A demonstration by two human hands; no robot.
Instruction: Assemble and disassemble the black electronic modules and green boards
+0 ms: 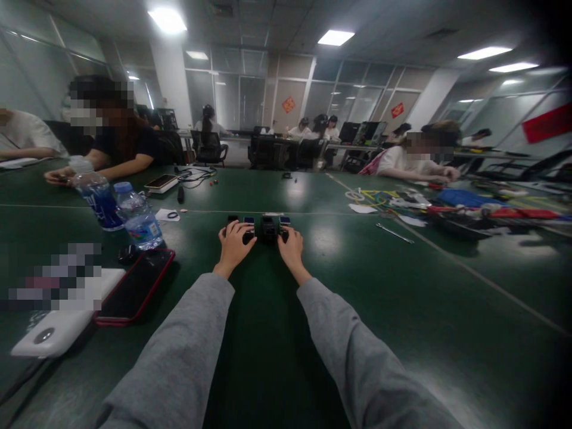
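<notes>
At the middle of the green table, my left hand (236, 245) curls around a small black device whose bluish screen (249, 221) shows above the fingers. My right hand (292, 246) grips a similar small device with its screen (285, 220) facing up; the fingers cover most of it. Between the two hands stands a larger black boxy device (269, 229), close to both. A dark piece (233, 219) pokes out behind my left fingers, and its kind is unclear.
To the left are two water bottles (138, 217), a red-edged phone (136, 289) and a white power bank (67, 325) with a cable. A wrench (395, 233) lies to the right, before cables and tools (473, 217). Other people sit around the table.
</notes>
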